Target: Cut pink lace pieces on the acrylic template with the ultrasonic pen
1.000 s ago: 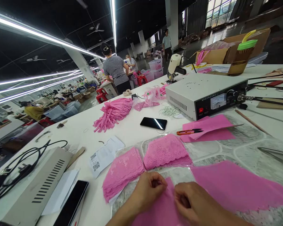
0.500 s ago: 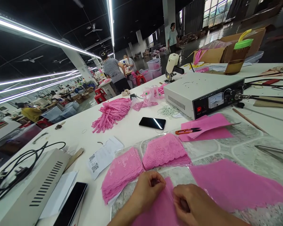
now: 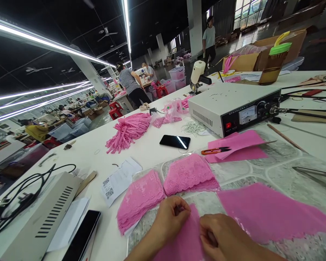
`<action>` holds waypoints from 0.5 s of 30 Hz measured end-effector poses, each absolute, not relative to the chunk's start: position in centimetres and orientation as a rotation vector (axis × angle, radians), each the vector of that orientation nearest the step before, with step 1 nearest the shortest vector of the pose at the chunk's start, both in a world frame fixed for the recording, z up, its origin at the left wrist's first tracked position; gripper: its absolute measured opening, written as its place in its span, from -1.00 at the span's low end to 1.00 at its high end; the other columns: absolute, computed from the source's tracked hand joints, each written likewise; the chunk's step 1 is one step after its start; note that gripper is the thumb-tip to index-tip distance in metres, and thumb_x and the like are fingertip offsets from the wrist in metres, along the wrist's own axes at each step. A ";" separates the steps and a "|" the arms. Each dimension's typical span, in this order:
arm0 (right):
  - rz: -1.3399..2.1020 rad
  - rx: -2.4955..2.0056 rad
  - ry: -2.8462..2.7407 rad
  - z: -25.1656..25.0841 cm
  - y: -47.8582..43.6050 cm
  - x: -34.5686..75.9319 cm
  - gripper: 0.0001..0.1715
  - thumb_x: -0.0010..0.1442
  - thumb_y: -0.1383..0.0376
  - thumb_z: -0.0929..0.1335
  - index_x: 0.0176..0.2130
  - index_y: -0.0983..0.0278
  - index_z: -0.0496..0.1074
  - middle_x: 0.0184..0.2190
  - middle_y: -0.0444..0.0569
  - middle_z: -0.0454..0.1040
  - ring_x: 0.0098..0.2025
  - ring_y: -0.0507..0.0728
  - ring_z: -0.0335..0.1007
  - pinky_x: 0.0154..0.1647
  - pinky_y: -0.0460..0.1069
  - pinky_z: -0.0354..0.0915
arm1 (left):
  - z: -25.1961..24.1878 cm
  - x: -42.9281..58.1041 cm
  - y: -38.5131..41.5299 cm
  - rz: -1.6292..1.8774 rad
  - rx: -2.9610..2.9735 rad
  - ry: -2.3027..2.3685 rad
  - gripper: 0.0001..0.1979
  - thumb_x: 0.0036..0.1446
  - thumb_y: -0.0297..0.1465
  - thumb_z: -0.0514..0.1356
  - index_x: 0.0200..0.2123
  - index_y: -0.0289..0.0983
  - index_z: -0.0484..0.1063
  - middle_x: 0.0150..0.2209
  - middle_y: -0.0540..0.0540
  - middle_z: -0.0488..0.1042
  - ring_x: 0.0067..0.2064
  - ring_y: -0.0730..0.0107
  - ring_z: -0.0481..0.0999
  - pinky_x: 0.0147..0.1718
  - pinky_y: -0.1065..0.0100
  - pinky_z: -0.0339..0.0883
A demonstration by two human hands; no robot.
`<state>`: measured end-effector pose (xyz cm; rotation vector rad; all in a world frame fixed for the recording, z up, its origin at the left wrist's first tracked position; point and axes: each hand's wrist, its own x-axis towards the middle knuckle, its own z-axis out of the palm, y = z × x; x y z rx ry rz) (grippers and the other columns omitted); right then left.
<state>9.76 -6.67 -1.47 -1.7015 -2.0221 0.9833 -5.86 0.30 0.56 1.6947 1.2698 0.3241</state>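
evidently, a white table [image 3: 149, 157] carries all the work, with a grey patterned mat [image 3: 235, 169] over its near part. a metal box [image 3: 233, 98] with a dial stands near the mat's far edge, well apart from the hands. a wide pink sheet [image 3: 268, 210] lies flat on the mat, beyond and to the right of the right hand. the pink cloth [image 3: 188, 235] being worked is straight ahead of the wearer, between the hands and partly beneath them, its near end running out of view. two lace stacks [image 3: 141, 197] [image 3: 190, 172] sit side by side just beyond the left hand [image 3: 170, 217], whose thumb and finger are pinched on the cloth's far left edge. the right hand [image 3: 220, 233] is curled closed and seems to grip the right edge, though its tips are partly hidden. small snips [image 3: 216, 150] rest on a folded pink piece [image 3: 247, 145], untouched. the step in hand looks like holding and evening out the cloth's edges; the next move probably calls for a light, matched pinch, so the thin fabric does not pucker or skew.
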 end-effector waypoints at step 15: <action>0.952 -1.722 -2.042 -2.0 -7.2 9.5 -0.78 -0.10 0.54 0.30 -0.60 0.27 0.24 -0.60 -0.14 0.44 -0.55 0.02 0.26 -0.53 -0.09 -0.06 | -0.2 -5.9 0.4 0.363 1.770 1.297 -0.82 -0.12 -0.52 0.06 -0.51 -0.34 0.47 -0.56 0.04 0.33 -0.51 0.51 0.21 -0.52 0.48 0.05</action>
